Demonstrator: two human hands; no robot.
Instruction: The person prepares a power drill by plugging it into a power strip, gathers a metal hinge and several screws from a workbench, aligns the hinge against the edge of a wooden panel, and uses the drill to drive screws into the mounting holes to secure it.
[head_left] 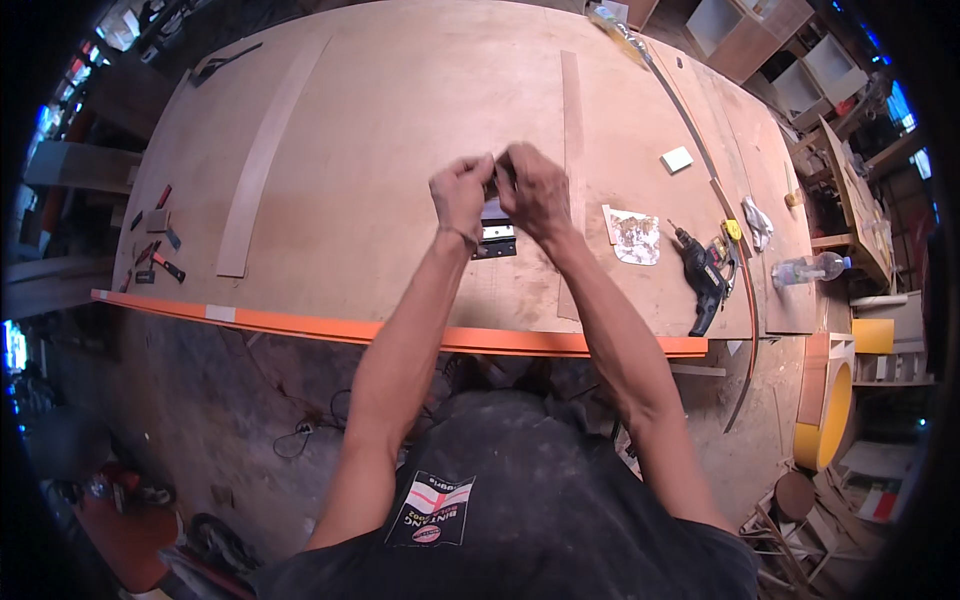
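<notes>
My left hand (461,195) and my right hand (535,190) meet over the middle of a large plywood tabletop (400,120). Both pinch a small pale packet (495,207) between their fingertips. Just below the hands a dark metal hinge-like fitting (497,242) lies flat on the board. What is inside the packet is hidden by my fingers.
A cordless drill (705,275) lies at the right near a yellow tape measure (733,231), a stained paper scrap (633,236), a small white block (676,159) and a plastic bottle (810,268). Veneer strips (265,160) lie left and centre. An orange edge (330,327) runs along the table's front. Small tools (155,245) sit at the left edge.
</notes>
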